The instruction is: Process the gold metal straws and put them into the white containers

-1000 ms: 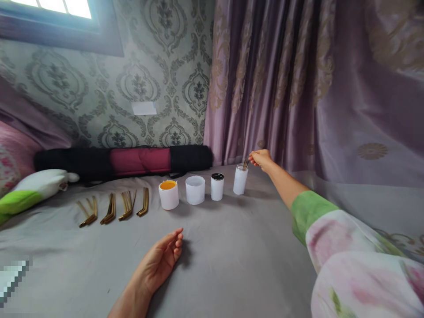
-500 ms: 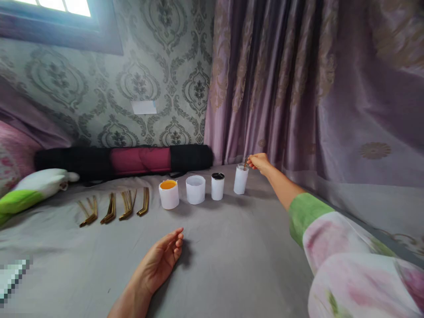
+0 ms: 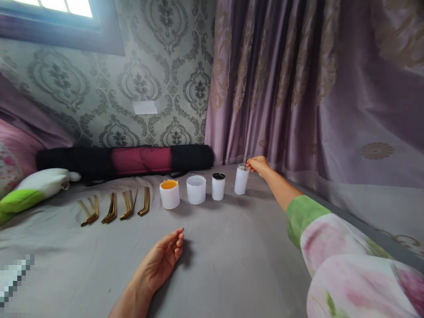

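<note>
My right hand (image 3: 259,166) is at the mouth of a tall white-wrapped jar (image 3: 241,181), fingers pinched on a thin gold-brown metal straw. Only a sliver of the straw shows; the rest is hidden by my fingers and the jar. My left hand (image 3: 164,256) rests on the grey sheet, holding nothing, its fingers loosely curled and apart from the thumb. Beside the tall jar stand a white-wrapped can with a dark inside (image 3: 217,189), a wide white container (image 3: 196,192) and a white container with an orange inside (image 3: 169,197).
Several small groups of bent gold metal straws (image 3: 127,205) lie on the sheet at left. Behind runs a long black and maroon bag (image 3: 141,160). A white and green plush toy (image 3: 36,190) lies at left. A purple curtain (image 3: 261,88) hangs behind the jar.
My right hand has lowered slightly at the jar, and less of the straw shows above the rim. My left hand has stayed in place.
</note>
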`<state>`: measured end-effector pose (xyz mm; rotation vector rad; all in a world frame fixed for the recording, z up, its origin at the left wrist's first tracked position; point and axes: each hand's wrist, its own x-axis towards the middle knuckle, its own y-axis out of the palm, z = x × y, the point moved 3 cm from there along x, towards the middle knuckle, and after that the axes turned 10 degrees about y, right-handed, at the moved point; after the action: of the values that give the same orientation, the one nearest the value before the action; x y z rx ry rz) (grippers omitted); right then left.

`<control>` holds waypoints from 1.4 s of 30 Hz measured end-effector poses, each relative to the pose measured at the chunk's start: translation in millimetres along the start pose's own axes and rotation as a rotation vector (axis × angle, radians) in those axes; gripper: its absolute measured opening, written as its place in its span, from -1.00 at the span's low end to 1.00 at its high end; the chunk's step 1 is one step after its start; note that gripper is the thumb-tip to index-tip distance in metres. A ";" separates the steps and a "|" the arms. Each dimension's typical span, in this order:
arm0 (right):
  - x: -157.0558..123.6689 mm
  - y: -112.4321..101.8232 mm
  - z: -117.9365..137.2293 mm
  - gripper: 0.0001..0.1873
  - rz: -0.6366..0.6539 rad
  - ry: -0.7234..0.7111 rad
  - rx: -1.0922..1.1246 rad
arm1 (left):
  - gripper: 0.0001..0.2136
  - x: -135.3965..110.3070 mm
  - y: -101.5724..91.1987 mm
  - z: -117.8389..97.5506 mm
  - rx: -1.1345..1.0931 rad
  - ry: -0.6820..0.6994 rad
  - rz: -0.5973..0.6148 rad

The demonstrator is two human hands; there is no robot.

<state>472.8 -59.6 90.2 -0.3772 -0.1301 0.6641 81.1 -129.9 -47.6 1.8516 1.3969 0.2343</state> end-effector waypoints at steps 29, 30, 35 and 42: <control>-0.7 -11.7 -0.2 -0.82 -0.057 0.045 0.121 | -0.82 -0.1 -0.6 -2.4 -0.008 -0.003 -0.008; -1.3 -13.2 -0.4 -0.83 -0.062 0.049 0.136 | -0.82 -0.3 -0.5 -2.4 -0.008 -0.003 -0.006; -5.8 -19.9 -2.0 -0.85 -0.095 0.069 0.216 | -0.84 -1.7 1.1 -1.6 -0.012 -0.006 0.001; -23.4 -21.8 -4.1 -0.88 -0.105 0.100 0.337 | -0.87 -2.9 3.6 -2.8 -0.034 -0.010 -0.006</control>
<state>468.0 -91.1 94.7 -0.0782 0.0570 0.5499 81.0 -131.4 -42.4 1.8185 1.3834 0.2435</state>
